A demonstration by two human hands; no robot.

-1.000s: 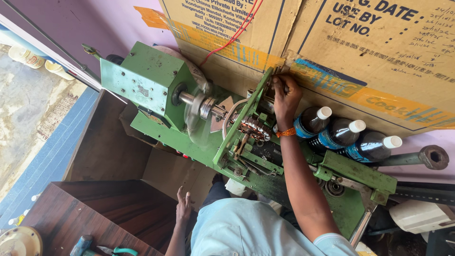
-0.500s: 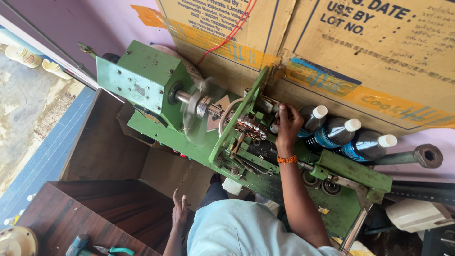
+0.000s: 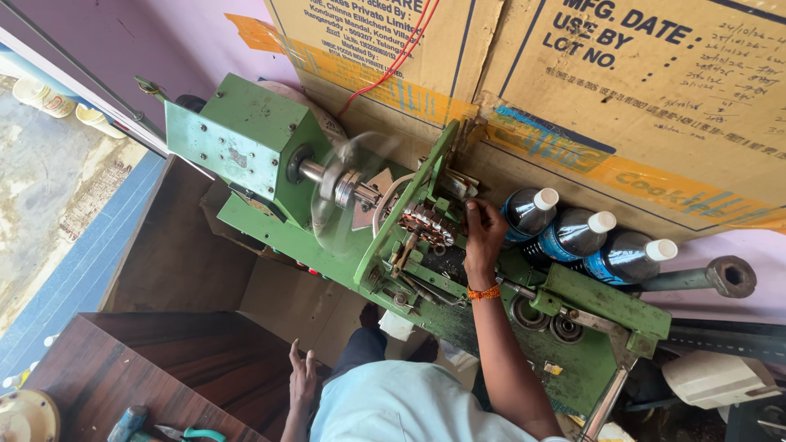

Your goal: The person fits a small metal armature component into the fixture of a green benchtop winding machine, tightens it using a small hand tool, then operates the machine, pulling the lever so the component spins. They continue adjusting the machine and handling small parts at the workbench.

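Behind everything, large brown cardboard boxes (image 3: 622, 106) with yellow and blue tape lean against the pale purple wall. In front of them sits the green-painted metal machine (image 3: 246, 147), its boxy housing on the left and a long green base running toward the lower right. A blurred metal disc (image 3: 344, 192) on the machine's shaft is just right of the housing. A dark brown wooden surface (image 3: 155, 368) fills the lower left, below the machine.

Three dark plastic bottles with white caps (image 3: 573, 237) lie side by side on the machine's right part, against the boxes. A grey metal bar with a hexagonal end (image 3: 720, 277) juts out to their right.

Your right hand (image 3: 483, 237), with an orange band at the wrist, reaches into the middle of the machine; its fingers are curled together on a small part just right of the toothed metal mechanism (image 3: 422, 223), and you cannot tell exactly what they pinch. Your left hand (image 3: 301, 381) rests on the edge of the wooden surface, fingers spread and holding nothing.

A tool with teal handles (image 3: 192, 434) lies at the surface's lower edge.
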